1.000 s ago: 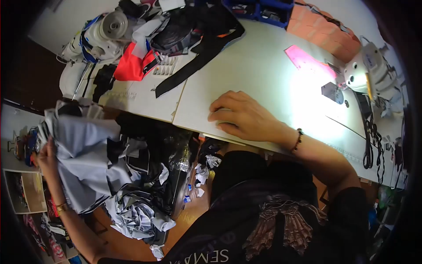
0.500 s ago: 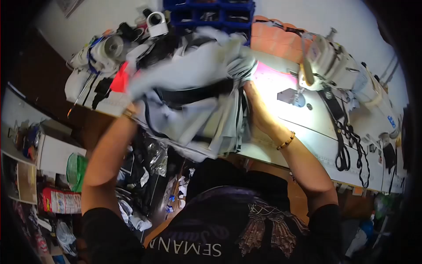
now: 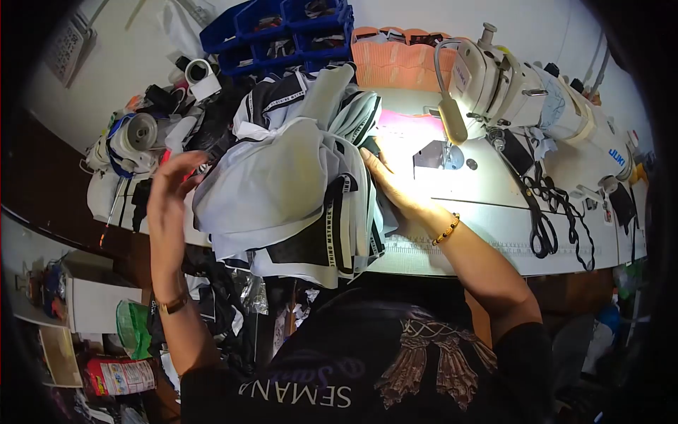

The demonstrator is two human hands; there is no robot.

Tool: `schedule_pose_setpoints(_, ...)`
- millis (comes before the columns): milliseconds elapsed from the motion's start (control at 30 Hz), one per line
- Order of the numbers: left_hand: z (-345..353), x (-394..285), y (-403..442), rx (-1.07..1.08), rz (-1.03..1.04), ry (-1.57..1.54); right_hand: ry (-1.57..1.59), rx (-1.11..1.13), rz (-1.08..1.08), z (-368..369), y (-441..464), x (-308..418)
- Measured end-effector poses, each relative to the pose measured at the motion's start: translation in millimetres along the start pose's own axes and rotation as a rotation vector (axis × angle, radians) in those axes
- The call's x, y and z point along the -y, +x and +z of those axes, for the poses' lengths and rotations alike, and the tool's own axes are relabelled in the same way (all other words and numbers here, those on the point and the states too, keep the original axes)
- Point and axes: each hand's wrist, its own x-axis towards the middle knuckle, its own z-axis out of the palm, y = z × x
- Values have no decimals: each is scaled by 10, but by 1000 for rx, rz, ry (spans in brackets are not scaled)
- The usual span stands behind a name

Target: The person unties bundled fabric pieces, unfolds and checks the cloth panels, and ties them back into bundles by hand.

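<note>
A bulky pile of grey and white garments [image 3: 268, 177] with black panels and lettered trim lies on the sewing table in front of me. My left hand [image 3: 169, 194] is raised at the pile's left side, fingers apart and slightly bent, with nothing in it. On the opposite side, my right hand [image 3: 395, 184] grips the edge of the garments, its fingertips partly hidden by cloth. The sewing machine [image 3: 487, 85] stands to the right, and its lit needle plate [image 3: 446, 157] is close to my right hand.
Black scissors [image 3: 542, 230] and dark straps [image 3: 565, 205] lie at the right. Blue bins [image 3: 282, 35] and an orange padded holder [image 3: 395, 63] are at the back. Another machine [image 3: 134, 138] stands left, near a thin tool [image 3: 113, 212] at the table edge.
The garment pile, blurred and lifted between both hands before, now rests on the table. My left hand has let go and moved off it. The view has shifted slightly.
</note>
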Motion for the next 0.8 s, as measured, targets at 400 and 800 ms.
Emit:
schedule_pose_setpoints(400,-69,-485,360,558,-129,383,328,54,-77,125,15,-238)
schedule_pose_setpoints(800,374,-38,-226,357,-8,439,377,293,170,-94,-408,92)
